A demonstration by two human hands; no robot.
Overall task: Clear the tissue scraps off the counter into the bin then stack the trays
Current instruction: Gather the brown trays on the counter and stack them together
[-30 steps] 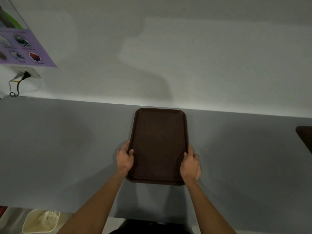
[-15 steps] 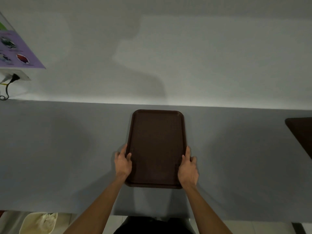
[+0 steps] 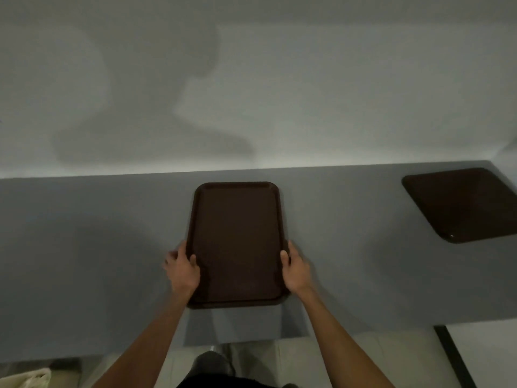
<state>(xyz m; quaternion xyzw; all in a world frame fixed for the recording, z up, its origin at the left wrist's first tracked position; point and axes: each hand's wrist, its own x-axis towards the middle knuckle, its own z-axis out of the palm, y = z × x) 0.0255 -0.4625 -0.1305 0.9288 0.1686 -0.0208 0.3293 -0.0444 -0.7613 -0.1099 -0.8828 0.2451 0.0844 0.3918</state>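
A dark brown tray (image 3: pixel 237 242) is held lengthwise over the grey counter (image 3: pixel 84 261), its near end toward me. My left hand (image 3: pixel 181 268) grips its left rim near the front corner, thumb on top. My right hand (image 3: pixel 296 268) grips the right rim the same way. A second brown tray (image 3: pixel 464 204) lies flat on the counter at the far right, turned at an angle. No tissue scraps show on the counter.
A pale wall (image 3: pixel 279 93) runs behind the counter. Below the counter's front edge, a cream bin (image 3: pixel 25 378) shows at the bottom left corner. A dark vertical strip (image 3: pixel 453 357) stands on the floor at lower right.
The view has swung to the right: the poster and socket at left have left the frame and the second tray has come into fuller view. Both hands keep their grip on the tray.
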